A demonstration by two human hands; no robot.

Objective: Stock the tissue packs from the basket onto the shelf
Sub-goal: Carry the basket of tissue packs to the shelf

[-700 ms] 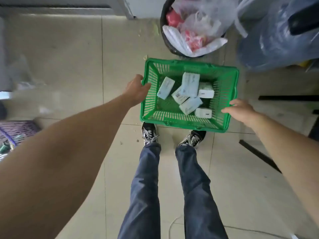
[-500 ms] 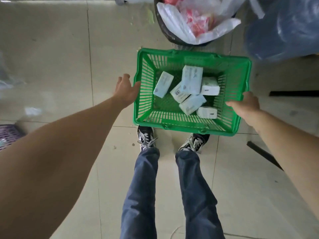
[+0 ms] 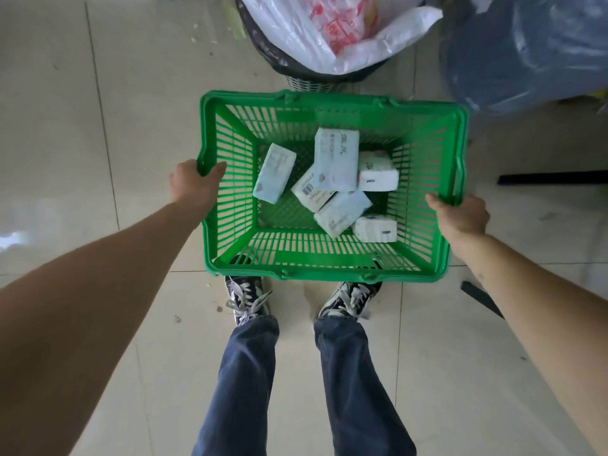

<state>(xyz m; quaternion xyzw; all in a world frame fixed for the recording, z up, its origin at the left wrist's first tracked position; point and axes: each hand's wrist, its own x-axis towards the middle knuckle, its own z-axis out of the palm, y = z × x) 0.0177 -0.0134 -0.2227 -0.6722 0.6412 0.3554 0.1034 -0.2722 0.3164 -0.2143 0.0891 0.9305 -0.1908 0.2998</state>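
Person is standing over a green basket (image 3: 332,103), holding it by the two short ends. Left hand (image 3: 194,185) is gripping the left rim, thumb hooked over the edge into the basket. Right hand (image 3: 460,217) is gripping the right rim, fingers curled under it out of sight. Can't tell if the basket is resting on the floor or hanging in the air.

Risks as I'm reading it: grip is on the rim edges, not on handles, so a tilt to either side is going to send the loose tissue packs (image 3: 332,185) sliding. Trash bin (image 3: 263,44) is sitting just beyond the far rim; swinging the basket forward is likely to clip it. No shelf is showing, so the carry is still ahead.

Packs: six visible, pale blue and white soft wrappers, lying loose on the basket floor. One is sitting apart on the left; the rest are piling up right of centre, the largest lying over two others. None stocked yet.
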